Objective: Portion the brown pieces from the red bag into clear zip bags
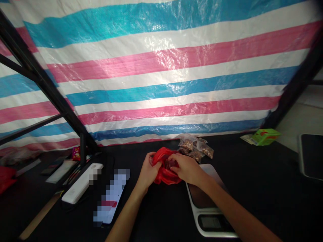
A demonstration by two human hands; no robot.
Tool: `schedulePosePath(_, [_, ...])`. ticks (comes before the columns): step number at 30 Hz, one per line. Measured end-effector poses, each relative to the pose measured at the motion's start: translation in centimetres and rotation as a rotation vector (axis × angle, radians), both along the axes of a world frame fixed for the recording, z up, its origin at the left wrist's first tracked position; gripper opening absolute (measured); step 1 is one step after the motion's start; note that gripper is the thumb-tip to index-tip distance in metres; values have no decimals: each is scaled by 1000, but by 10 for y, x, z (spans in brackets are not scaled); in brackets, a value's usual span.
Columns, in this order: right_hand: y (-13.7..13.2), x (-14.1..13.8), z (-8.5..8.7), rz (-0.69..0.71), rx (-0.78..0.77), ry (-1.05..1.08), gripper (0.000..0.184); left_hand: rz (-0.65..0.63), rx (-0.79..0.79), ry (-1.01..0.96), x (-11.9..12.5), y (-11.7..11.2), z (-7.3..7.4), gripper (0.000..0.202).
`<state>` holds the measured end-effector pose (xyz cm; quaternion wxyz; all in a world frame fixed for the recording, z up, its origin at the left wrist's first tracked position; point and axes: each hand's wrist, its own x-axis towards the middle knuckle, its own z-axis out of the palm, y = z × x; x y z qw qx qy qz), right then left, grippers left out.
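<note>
A crumpled red plastic bag (168,176) stands on the black table with its mouth open toward me. Something dark brown shows inside it, too unclear to name. My left hand (149,170) grips the bag's left side, its thumb over the rim. At the right rim, my right hand (188,167) has curled fingers and thumb at the mouth, closed on the bag; the fingertips are partly inside. Just behind lie several small clear zip bags (195,148) of brown bits. Under my right forearm is a kitchen scale (202,195) with a dark display.
A phone (112,198) with a lit, blurred screen and a white power strip (82,184) lie to the left, near a black metal frame (50,97). A green packet (266,137) sits at the back right. Striped plastic sheeting (164,77) hangs behind the table.
</note>
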<state>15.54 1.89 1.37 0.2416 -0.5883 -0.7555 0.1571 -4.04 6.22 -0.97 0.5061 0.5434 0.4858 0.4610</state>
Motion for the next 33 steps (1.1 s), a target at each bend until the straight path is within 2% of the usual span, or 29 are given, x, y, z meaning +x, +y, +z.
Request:
schedulePosePath(2, [0,2,2,-16,-18,51,25,101,193,231,-7,3,-2,57])
schedulePosePath(4, [0,6,6,-31,-37,126,23,164,344,350,-12,5,-1,65])
schedulePosePath(6, [-1,11,13,-13,-42,221,21,147,412,330,-15,6,3,67])
schedulePosePath(9, [-5,16,25,94,-30,393,19,106,464,234,-15,4,13,63])
schedulePosePath(14, [-17,6,43,214,-32,568,24,97,614,325,-11,-5,20,56])
schedulePosePath(20, [-20,-20,45,158,63,536,30,-37,638,382,-7,-10,17,56])
schedulePosePath(23, [-18,-24,40,132,131,421,26,-116,639,369,-5,-13,16,60])
schedulePosePath(26, [-18,-23,36,127,166,321,21,-142,632,328,-3,-15,16,60])
schedulePosePath(33, [-20,-26,35,239,326,179,49,-183,477,197,0,-14,14,61])
